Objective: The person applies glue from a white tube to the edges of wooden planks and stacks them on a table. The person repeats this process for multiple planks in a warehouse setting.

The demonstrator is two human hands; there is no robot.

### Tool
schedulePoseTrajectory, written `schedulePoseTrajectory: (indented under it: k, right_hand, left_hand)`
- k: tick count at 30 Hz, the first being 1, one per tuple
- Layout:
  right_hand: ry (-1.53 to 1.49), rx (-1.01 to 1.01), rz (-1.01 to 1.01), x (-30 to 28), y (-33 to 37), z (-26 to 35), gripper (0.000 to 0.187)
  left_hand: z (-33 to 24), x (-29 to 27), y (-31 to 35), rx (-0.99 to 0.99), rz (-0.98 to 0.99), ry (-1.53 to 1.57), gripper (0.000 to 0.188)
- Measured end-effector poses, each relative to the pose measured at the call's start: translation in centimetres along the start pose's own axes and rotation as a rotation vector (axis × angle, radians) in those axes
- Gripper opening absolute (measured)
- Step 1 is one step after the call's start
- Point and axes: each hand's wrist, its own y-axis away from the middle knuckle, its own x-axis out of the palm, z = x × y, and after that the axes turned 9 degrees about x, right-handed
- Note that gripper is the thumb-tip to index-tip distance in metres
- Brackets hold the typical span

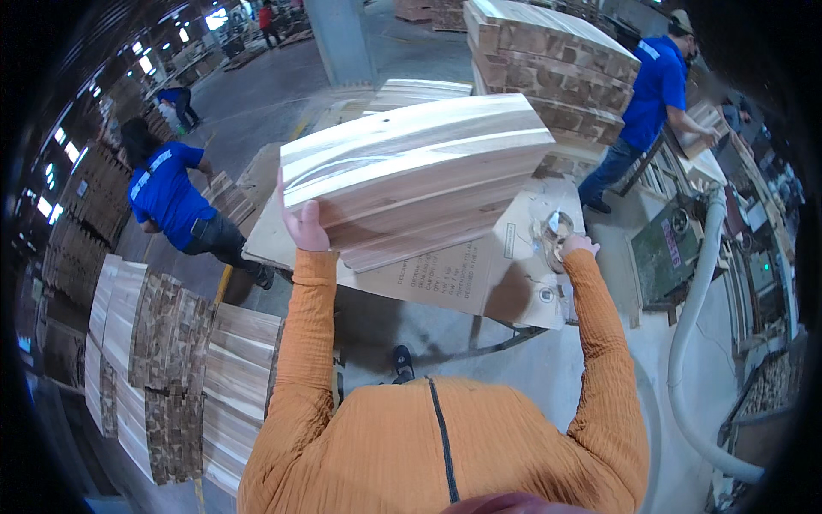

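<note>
My left hand grips the left end of a wide board of glued light and brown wood strips, its thumb on the near face. The board stands tilted above a cardboard-covered table. At the table's right side my right hand is closed, its fingers curled at the rim of a round shiny dish. Whatever is between those fingers is too small to make out. Behind the held board lie other pale boards, partly hidden by it.
Tall board stacks stand beyond the table and at my lower left. People in blue shirts work at the left and far right. A pale hose runs down the right, beside a green machine. A pillar rises behind.
</note>
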Motion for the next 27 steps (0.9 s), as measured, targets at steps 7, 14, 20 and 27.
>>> schedulePoseTrajectory:
  k: [7, 14, 20, 27]
  right_hand:
    - [0.217, -0.031, 0.124, 0.2, -0.2, 3.0, 0.044]
    - [-0.052, 0.081, 0.201, 3.1, -4.6, -1.0, 0.056]
    - [-0.075, -0.062, 0.282, 2.9, -5.1, 3.1, 0.046]
    - [-0.25, -0.104, 0.433, 1.5, -5.5, 0.5, 0.033]
  left_hand:
    - [-2.2, 0.5, -0.1, 0.046, 0.009, -0.055, 0.083]
    - [-3.0, 1.2, -0.9, -0.023, -0.006, 0.018, 0.078]
    - [-3.0, 0.7, -0.8, -0.009, 0.008, -0.111, 0.078]
    - [-2.8, 0.7, -0.3, 0.004, 0.004, -0.157, 0.079]
